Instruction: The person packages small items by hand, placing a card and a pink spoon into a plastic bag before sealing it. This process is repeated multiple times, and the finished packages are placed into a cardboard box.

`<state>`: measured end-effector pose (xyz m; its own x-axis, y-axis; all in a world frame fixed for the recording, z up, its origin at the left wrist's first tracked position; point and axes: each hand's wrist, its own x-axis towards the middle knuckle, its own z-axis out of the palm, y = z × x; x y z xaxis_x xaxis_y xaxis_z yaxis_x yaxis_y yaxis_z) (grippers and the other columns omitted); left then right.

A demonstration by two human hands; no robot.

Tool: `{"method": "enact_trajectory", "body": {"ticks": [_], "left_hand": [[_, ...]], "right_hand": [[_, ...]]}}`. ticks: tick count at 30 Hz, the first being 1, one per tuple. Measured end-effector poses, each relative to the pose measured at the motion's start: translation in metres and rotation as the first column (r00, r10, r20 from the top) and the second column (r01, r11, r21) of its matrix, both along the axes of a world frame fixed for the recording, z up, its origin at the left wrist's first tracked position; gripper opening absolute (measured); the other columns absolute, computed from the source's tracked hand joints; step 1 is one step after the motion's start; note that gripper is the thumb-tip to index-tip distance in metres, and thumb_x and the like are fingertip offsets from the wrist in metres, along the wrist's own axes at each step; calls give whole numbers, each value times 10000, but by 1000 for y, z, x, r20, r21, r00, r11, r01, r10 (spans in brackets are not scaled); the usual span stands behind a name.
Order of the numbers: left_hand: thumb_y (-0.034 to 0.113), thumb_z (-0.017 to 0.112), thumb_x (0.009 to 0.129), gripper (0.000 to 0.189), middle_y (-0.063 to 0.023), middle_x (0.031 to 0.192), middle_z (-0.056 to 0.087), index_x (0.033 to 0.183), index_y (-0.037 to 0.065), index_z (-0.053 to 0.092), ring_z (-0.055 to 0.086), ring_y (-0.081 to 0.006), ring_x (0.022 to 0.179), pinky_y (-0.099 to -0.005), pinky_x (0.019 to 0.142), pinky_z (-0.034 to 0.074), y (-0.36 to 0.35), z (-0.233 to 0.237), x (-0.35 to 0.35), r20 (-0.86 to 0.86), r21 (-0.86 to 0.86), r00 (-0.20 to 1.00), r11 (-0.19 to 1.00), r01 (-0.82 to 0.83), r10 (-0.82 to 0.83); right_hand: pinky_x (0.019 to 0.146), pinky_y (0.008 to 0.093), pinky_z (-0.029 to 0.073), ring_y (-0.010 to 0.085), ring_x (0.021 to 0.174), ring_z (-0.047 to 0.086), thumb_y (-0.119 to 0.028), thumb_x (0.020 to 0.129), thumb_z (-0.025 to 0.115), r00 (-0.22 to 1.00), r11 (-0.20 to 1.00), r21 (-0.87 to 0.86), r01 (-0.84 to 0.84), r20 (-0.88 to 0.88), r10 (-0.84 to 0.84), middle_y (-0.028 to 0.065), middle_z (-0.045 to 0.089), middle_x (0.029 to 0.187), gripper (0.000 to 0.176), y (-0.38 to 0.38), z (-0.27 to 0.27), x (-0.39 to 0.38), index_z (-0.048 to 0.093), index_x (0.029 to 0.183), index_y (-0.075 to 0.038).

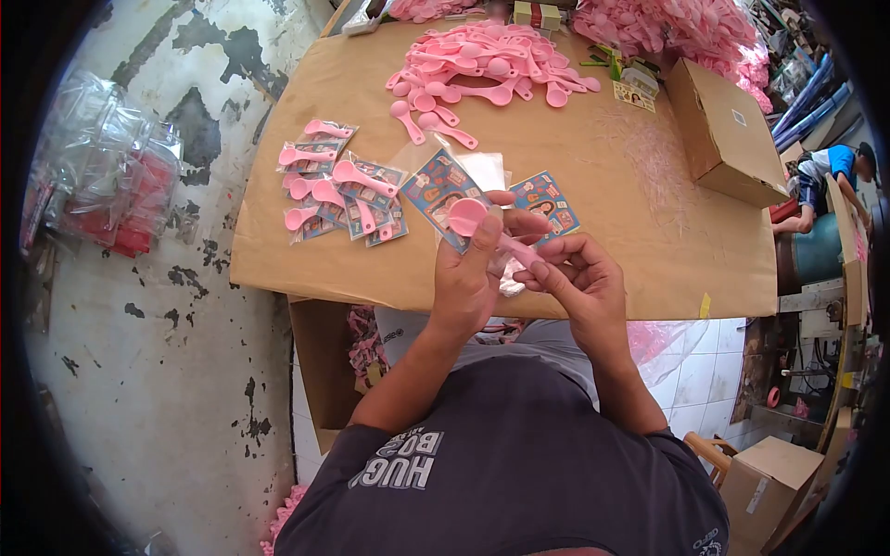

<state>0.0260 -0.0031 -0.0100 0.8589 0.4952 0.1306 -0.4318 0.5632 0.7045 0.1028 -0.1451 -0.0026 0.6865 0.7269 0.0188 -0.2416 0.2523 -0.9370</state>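
Above the near part of the table, my left hand [468, 278] is closed on a pink measuring spoon [466, 217], thumb near its bowl. Behind the spoon is a printed blue card [432, 185]; what looks like a clear bag shows at its upper edge. My right hand [584, 287] pinches the handle end of the same spoon. A second printed card [549, 199] lies beyond my fingers, beside a stack of clear bags [484, 170]. To the left are several bagged spoons with cards [366, 181], overlapping in a loose pile.
A large heap of loose pink spoons [491, 60] covers the far middle of the brown table [640, 250]. An open cardboard box [728, 139] stands at the right edge. Clear packages [116, 167] lie far left. Another person [825, 176] is at the far right.
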Motion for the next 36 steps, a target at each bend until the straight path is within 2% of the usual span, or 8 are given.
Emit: {"method": "enact_trajectory", "body": {"ticks": [4, 10, 16, 19, 22, 28, 32, 36], "left_hand": [[281, 493, 1106, 356, -205, 1191, 680, 1348, 20, 479, 694, -282, 1100, -403, 911, 599, -3, -7, 2, -57, 81, 997, 996, -49, 53], [217, 484, 1108, 279, -206, 1258, 659, 1300, 17, 518, 662, -287, 1180, -418, 1037, 536, -13, -3, 0, -122, 58, 988, 993, 102, -94], [393, 556, 1060, 533, -254, 1452, 520, 1427, 21, 455, 505, -343, 1381, -517, 1124, 458, 0, -5, 0, 46, 159, 985, 975, 158, -167], [465, 576, 1029, 661, -248, 1463, 506, 1499, 44, 380, 473, -364, 1403, -568, 1156, 414, 6, -1, -4, 108, -114, 986, 984, 139, -127], [357, 541, 1066, 539, -198, 1397, 564, 1491, 67, 381, 542, -341, 1339, -550, 1149, 440, 10, -2, -5, 52, -129, 998, 991, -37, 44], [281, 506, 1093, 390, -114, 1146, 657, 1418, 75, 445, 663, -275, 1122, -477, 1071, 507, 8, -9, -2, 185, -247, 983, 969, 31, 16], [260, 495, 1104, 364, -135, 1081, 674, 1387, 38, 441, 703, -259, 1029, -399, 894, 591, -6, -7, 2, 131, -238, 991, 971, 16, 16], [247, 485, 1108, 347, -141, 1085, 676, 1375, 28, 450, 704, -263, 1045, -404, 906, 591, -7, -7, 2, 146, -290, 989, 955, 66, -24]], "right_hand": [[852, 314, 618, 208, 953, 747, -1, 997, 655, 998, 998, -25, 57, 17, -56, 148, 730, 1037, 133, 0, 2, -2, 581, 1098, 44], [828, 298, 603, 164, 926, 730, -3, 985, 678, 997, 997, 31, 69, 35, -70, 131, 730, 1022, 123, 5, 1, -4, 597, 1070, 33], [851, 290, 574, 131, 940, 699, -14, 968, 708, 997, 998, 26, 51, 58, -52, 101, 725, 1010, 151, 0, -4, 0, 607, 1073, 26], [873, 281, 560, 129, 951, 694, -15, 966, 711, 998, 998, 31, 58, 29, -58, 94, 724, 998, 159, 0, -9, -1, 609, 1081, 26], [882, 279, 557, 128, 964, 690, -8, 963, 710, 1000, 999, -34, -8, 5, 8, 98, 718, 1028, 166, -2, -12, -1, 610, 1091, 27], [892, 274, 546, 125, 1001, 680, 25, 948, 708, 998, 997, 72, -30, 59, 26, 69, 686, 1073, 177, 5, -20, -1, 605, 1093, 20], [903, 275, 540, 118, 1002, 672, 25, 937, 718, 994, 997, 76, -7, 105, -2, 43, 669, 1031, 188, 13, -26, -1, 602, 1083, 8], [823, 273, 519, 103, 917, 634, -6, 880, 781, 937, 989, -1, 150, 318, -142, 43, 647, 1005, 270, 15, -39, 1, 605, 1083, -21]]}}
